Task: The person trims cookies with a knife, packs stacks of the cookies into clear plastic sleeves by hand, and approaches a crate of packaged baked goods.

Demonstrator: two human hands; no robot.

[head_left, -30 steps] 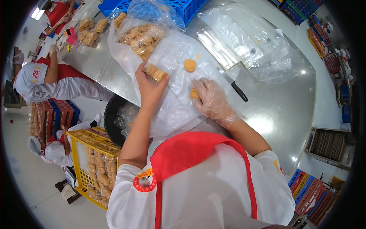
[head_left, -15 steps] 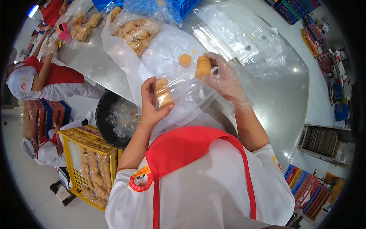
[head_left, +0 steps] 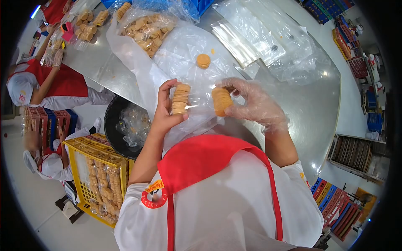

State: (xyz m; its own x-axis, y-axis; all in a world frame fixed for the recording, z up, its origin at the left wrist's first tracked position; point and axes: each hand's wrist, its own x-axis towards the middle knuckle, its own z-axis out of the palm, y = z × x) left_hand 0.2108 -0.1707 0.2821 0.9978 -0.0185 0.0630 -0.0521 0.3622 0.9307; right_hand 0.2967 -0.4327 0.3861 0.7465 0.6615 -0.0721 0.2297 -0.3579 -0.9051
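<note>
My bare left hand [head_left: 162, 111] is closed round a stack of round cookies [head_left: 180, 99] inside a clear plastic bag. In my right hand [head_left: 255, 102], which wears a clear glove, is a second stack of cookies [head_left: 222, 101], gripped between thumb and fingers. The two stacks are held a short way apart, side by side, with the bag's clear film [head_left: 201, 100] between them. Beyond them a small pile of cookies [head_left: 203, 61] lies on the white plastic sheet [head_left: 180, 46]. A large bag of loose cookies [head_left: 146, 33] lies open at the back left of the sheet.
Flat clear bags [head_left: 268, 37] lie on the metal table [head_left: 312, 111] at the back right. A black bin [head_left: 111, 125] with plastic stands at the table's left edge. Below it is a yellow crate [head_left: 77, 167] of packed cookies. Co-workers [head_left: 46, 81] are on the left.
My right hand has come down toward me with its cookie stack, level with the left one. The left hand's stack has turned slightly more upright.
</note>
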